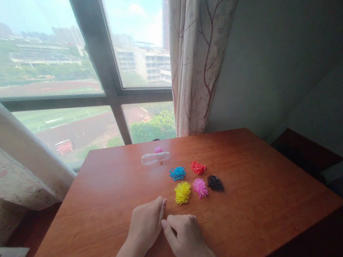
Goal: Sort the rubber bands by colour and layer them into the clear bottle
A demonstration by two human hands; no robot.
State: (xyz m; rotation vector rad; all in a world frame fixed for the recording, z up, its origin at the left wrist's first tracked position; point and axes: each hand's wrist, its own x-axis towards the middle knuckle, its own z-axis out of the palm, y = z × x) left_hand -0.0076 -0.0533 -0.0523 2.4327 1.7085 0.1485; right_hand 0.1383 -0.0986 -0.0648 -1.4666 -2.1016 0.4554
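Observation:
Both of my hands rest on the wooden table, close together at its near side. My left hand is closed, its fingers curled under and its thumb lying along the index finger. Beside it, my right hand is curled into a loose fist, thumb towards the left hand. Nothing shows in either hand, though the palms are hidden. Just beyond them lie small piles of rubber bands: yellow nearest, then pink and black to the right, with blue and red behind.
Farther back on the table lies a clear plastic item, with a small pink object by it. A window stands behind the table, with a patterned curtain at its right. The table's right edge borders a dark area.

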